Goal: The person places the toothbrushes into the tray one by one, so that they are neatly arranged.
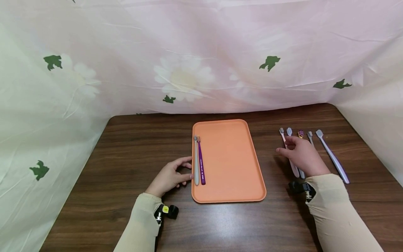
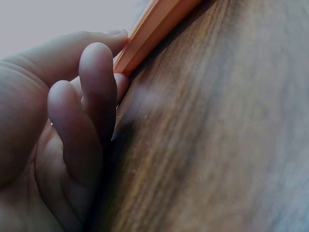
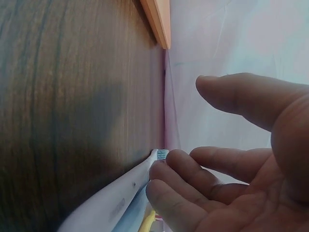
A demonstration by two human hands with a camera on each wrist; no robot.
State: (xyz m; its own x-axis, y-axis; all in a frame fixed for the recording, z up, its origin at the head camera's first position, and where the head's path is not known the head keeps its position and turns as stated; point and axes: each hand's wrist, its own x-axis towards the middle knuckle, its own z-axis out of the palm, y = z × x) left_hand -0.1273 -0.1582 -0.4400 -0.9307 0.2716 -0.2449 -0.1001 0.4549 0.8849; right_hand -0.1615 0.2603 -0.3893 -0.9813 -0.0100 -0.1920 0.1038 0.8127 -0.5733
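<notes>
Toothbrushes (image 1: 294, 169) under right hand (image 1: 303, 156), left hand (image 1: 168, 176) pinching tray (image 1: 233, 161)

High, forward-down head view; low, close wrist views; shared tray (image 1: 233, 161)

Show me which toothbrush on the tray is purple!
The purple toothbrush lies nearer the middle of the orange tray. The other toothbrush there, right beside the tray's edge, is grey.

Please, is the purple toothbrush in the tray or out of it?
In the tray: the purple toothbrush lies inside the left rim, beside a grey toothbrush.
</notes>
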